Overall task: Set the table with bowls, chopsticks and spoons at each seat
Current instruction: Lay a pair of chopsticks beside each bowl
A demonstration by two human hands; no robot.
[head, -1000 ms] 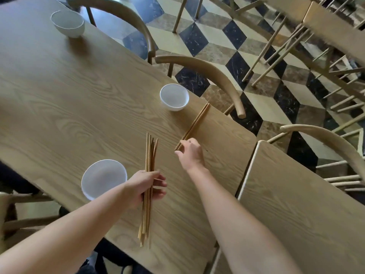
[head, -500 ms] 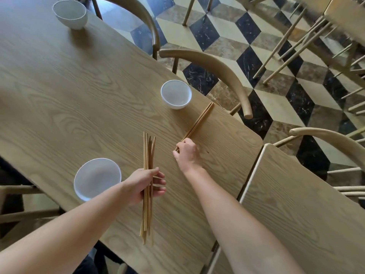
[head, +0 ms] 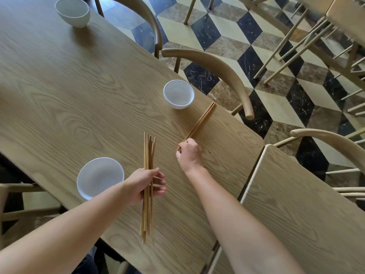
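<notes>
The right hand pinches the near end of a pair of light wooden chopsticks lying on the pale oak table, just beside a small white ceramic bowl. The left hand is closed around a bundle of wooden chopsticks, near a second white bowl.

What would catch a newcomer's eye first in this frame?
Probably the left hand near the table's near edge, gripping a bundle of chopsticks that fans out above its fingers. Just right of it, the right hand pinches the near end of a chopstick pair lying beside a white bowl.
</notes>
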